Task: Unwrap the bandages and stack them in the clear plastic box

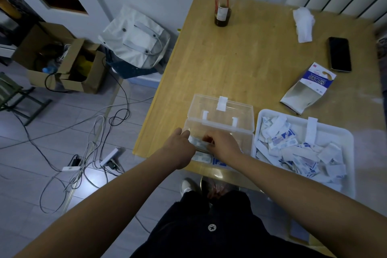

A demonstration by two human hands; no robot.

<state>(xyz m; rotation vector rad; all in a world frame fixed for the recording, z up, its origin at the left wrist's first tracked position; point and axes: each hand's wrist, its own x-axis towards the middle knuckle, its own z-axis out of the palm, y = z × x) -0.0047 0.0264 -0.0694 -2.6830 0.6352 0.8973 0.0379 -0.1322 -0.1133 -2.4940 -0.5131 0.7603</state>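
The left hand point(180, 148) and right hand point(225, 145) pinch the bandage stack point(200, 146) with curled fingers inside the clear box point(245, 138), likely squaring its edges.

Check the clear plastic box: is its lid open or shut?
Open. The lid is swung back behind the base, and the left hand and right hand hold bandages inside it.

On our table point(240, 58) the clear plastic box point(209, 107), wrapper tray point(339, 130) just right, bandage packet point(307, 90) and phone point(339, 54) behind the tray, cup point(223, 6) farthest back.
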